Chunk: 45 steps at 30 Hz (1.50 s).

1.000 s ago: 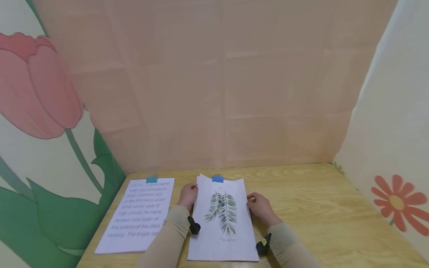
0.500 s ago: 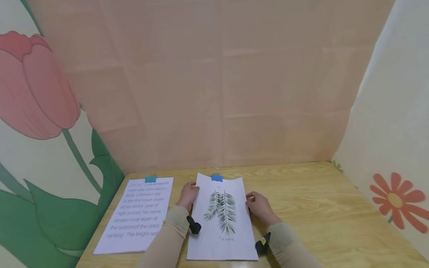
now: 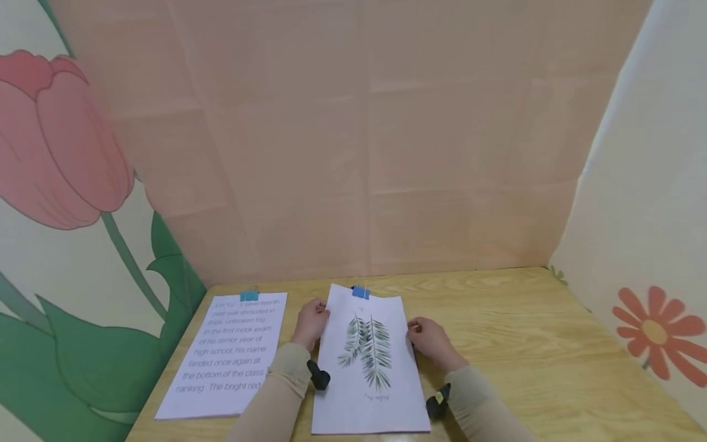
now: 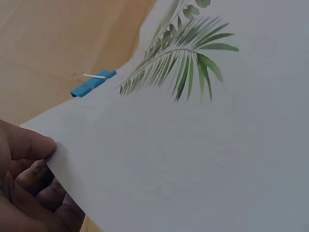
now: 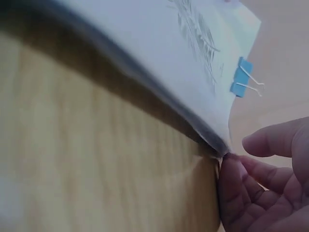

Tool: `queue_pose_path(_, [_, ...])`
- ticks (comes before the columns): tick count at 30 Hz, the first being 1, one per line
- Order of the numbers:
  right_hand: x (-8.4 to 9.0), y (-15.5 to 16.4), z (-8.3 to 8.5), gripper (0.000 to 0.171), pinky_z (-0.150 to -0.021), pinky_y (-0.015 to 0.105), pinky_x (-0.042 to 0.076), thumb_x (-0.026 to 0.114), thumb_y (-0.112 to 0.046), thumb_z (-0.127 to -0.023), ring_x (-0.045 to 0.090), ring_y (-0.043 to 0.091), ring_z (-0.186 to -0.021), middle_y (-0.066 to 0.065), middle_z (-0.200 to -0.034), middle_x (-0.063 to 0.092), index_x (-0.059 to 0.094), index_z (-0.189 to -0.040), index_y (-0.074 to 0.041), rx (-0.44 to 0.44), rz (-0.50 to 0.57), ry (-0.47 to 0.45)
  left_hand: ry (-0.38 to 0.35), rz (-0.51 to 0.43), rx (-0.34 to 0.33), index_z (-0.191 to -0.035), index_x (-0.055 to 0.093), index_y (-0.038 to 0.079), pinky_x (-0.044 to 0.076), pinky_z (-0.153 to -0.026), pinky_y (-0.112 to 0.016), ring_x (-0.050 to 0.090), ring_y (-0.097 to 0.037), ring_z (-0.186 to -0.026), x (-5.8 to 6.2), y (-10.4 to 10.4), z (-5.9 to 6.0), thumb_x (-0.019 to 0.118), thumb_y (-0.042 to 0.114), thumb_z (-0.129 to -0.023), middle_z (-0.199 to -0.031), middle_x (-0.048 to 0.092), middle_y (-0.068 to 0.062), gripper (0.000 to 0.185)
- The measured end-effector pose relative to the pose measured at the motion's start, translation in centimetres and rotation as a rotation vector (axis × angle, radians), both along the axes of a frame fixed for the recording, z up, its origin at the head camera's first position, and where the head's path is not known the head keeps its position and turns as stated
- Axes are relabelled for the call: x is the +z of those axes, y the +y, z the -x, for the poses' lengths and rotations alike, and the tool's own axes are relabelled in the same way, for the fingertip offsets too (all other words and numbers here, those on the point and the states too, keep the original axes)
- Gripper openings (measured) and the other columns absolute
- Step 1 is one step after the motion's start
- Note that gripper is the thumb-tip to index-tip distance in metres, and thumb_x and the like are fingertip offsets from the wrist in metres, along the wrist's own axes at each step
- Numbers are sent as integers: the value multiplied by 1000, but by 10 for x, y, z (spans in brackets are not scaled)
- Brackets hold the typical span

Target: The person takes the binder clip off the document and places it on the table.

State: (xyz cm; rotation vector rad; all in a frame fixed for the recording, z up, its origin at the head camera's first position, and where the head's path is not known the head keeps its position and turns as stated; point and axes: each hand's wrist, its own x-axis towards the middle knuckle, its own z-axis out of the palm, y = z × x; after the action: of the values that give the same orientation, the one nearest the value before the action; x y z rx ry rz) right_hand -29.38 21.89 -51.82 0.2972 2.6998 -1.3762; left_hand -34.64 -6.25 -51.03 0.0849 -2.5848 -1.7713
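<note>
From the head view, the person's left hand [image 3: 311, 321] and right hand [image 3: 429, 339] are gripping the side edges of a clipped stack of leaf-print sheets [image 3: 369, 362] near the tabletop's [image 3: 525, 344] front edge, beside a text stack [image 3: 232, 353].

At the left wrist, thumb and fingers [image 4: 29, 164] are pinching the sheet edge near the blue binder clip [image 4: 92, 83].

At the right wrist, fingertips [image 5: 241, 179] are touching the lifted stack's edge. The paper looks light, floppy and crease-prone, so both-edge support suits it.
</note>
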Motion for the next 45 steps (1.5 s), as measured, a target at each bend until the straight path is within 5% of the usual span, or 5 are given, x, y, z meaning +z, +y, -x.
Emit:
queue_pose_path(9, [24,3,7,36,-83,44,55,60,-13,-101,63,29,-97,19,-115,66,60,-133,4,67,-119,66,53,-26,-47,-114,67,0,53,-92,-49,65,-32,-109,4,-1,-5,60,6,-101,-121,68,-19,16])
queue_pose_path(18, [62,-7,22,39,-102,60,44,61,-10,-100,57,50,-122,33,-129,62,59,-131,14,216,-283,381,124,-83,-94,-110,67,1,51,-80,-39,61,-23,-90,10,2,-7,60,6,-102,-107,70,-12,12])
queue_pose_path(30, [88,-24,45,52,-112,60,36,58,-21,-105,45,48,-138,30,-148,49,49,-146,10,236,-298,351,157,-138,-100,-108,67,0,52,-82,-40,63,-24,-94,10,10,-12,61,3,-100,-106,70,-12,10])
queue_pose_path(45, [99,-39,52,50,-112,58,36,50,-21,-107,47,47,-136,30,-146,52,49,-144,12,312,-312,359,129,-106,-137,-112,67,2,50,-79,-36,59,-22,-91,13,12,-18,61,3,-102,-104,68,-9,12])
